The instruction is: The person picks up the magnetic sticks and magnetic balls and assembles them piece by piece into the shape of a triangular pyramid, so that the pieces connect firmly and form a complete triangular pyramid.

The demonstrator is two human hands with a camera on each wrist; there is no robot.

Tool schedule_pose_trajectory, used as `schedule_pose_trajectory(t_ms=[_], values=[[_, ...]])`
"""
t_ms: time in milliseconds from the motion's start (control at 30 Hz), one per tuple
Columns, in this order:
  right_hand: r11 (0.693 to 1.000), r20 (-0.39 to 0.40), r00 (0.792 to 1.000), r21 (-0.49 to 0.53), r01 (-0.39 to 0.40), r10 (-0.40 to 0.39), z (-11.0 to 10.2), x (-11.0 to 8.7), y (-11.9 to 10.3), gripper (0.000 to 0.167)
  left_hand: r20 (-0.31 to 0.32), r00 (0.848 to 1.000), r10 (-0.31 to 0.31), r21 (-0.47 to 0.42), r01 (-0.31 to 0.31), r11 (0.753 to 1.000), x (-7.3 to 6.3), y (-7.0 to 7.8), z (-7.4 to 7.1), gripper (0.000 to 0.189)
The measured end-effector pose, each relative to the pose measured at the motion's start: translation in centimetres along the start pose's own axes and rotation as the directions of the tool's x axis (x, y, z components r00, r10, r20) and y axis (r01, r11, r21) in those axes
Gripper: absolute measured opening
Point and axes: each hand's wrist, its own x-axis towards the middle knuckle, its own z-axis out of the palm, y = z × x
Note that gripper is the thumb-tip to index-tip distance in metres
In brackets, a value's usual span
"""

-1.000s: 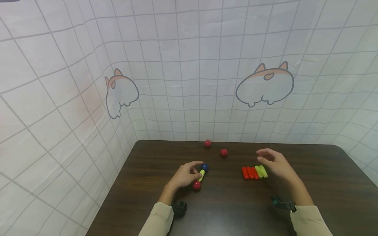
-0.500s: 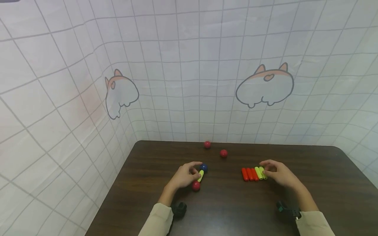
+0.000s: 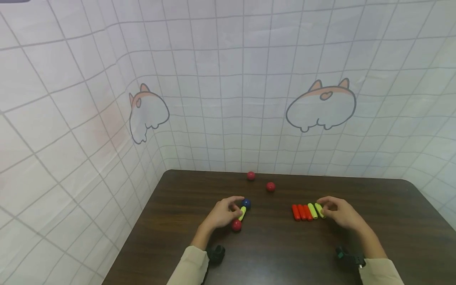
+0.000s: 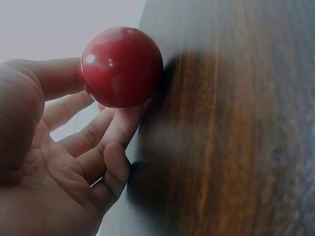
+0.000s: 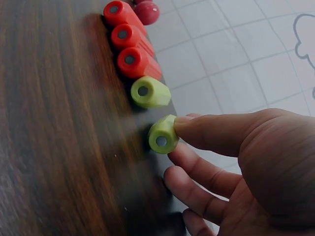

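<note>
My left hand (image 3: 221,212) holds a yellow-green magnetic rod (image 3: 242,213), thumb against it and index finger reaching to the blue ball (image 3: 246,204) at its far end. A red ball (image 3: 236,225) sits at the rod's near end. In the left wrist view that red ball (image 4: 121,67) hides the rod. My right hand (image 3: 340,212) pinches another yellow-green magnetic rod (image 5: 162,135), which has a metal disc in its end. It stands apart from the second yellow-green rod (image 5: 150,92), which lies beside a row of red rods (image 5: 139,62).
Two red balls, one at the back edge (image 3: 251,175) and one slightly nearer (image 3: 270,187), lie on the dark wooden table (image 3: 270,249). A white gridded curtain (image 3: 228,99) stands behind and at the sides. Dark straps are on both wrists.
The right hand has come down onto the outermost yellow-green rod and slid it slightly right, opening a gap in the row. The left hand has stayed in place.
</note>
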Motion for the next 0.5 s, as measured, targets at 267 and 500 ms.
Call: schedule_pose_trajectory(t_ms=[267, 500], values=[[1.0, -0.02, 1.0, -0.011, -0.003, 0.003, -0.2, -0.21, 0.02, 0.031, 0.006, 1.0, 0.004, 0.003, -0.004, 1.0, -0.06, -0.02, -0.04, 0.046], [1.0, -0.012, 1.0, -0.023, -0.017, 0.017, 0.08, -0.08, -0.3, 0.039, 0.013, 1.0, -0.003, -0.008, 0.003, 1.0, -0.1, 0.02, -0.07, 0.047]])
